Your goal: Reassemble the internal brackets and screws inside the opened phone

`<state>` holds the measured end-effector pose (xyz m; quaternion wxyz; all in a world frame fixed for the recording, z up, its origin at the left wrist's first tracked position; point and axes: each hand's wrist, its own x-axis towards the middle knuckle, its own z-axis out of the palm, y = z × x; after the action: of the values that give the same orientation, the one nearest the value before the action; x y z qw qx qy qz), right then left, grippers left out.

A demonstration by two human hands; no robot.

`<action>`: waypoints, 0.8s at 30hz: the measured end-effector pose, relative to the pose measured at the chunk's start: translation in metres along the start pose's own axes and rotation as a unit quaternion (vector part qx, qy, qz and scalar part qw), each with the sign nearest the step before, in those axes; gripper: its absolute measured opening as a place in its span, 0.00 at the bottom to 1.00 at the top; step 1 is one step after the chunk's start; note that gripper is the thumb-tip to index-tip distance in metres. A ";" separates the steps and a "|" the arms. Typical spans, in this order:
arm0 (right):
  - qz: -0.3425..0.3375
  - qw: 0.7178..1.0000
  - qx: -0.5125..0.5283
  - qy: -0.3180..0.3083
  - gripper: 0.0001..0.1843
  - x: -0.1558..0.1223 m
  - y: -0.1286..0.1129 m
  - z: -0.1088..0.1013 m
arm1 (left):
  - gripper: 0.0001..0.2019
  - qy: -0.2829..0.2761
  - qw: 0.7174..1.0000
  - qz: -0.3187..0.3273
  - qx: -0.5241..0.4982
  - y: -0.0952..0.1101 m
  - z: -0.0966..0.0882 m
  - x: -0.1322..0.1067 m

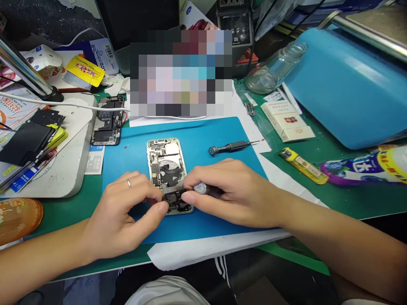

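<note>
An opened phone (165, 165) lies face down on a blue mat (203, 144), its inner boards and parts bare. My left hand (127, 207), a ring on one finger, pinches at the phone's near end. My right hand (225, 190) is closed round a small screwdriver (201, 188) with a silver cap, its tip down at the same near end. Both hands touch the phone's lower edge, hiding the part under the fingertips.
A second screwdriver (232, 147) rests on the mat behind my right hand. Another opened phone (107, 120) lies at the left by a white stand (66, 169). A glass bottle (273, 70), cigarette pack (288, 120), yellow lighter (302, 165) and blue roll (349, 84) sit at the right.
</note>
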<state>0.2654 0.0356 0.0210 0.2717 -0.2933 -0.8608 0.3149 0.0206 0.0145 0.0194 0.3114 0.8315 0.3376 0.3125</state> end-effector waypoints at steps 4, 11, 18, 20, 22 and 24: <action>-0.005 1.000 -0.011 0.004 0.09 -0.001 0.000 0.000 | 0.05 0.005 1.000 0.002 0.004 0.000 0.000 0.000; -0.014 1.000 -0.025 0.005 0.10 -0.003 0.000 0.000 | 0.05 0.000 1.000 0.004 0.005 0.000 0.001 0.000; -0.030 0.999 -0.037 0.005 0.11 -0.002 0.001 0.000 | 0.05 -0.002 1.000 0.004 0.011 -0.001 0.001 0.000; -0.030 0.999 -0.037 0.001 0.11 -0.003 0.001 0.000 | 0.05 -0.003 1.000 0.004 0.010 -0.001 0.000 0.001; -0.030 0.999 -0.038 0.001 0.11 -0.003 0.001 0.000 | 0.05 -0.004 1.000 0.004 0.010 0.000 0.000 0.001; -0.030 0.999 -0.037 0.001 0.10 -0.003 0.001 0.000 | 0.05 -0.005 1.000 0.006 0.010 0.000 0.000 0.001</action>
<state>0.2676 0.0339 0.0190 0.2704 -0.2778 -0.8801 0.2742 0.0212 0.0153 0.0193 0.3027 0.8380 0.3345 0.3069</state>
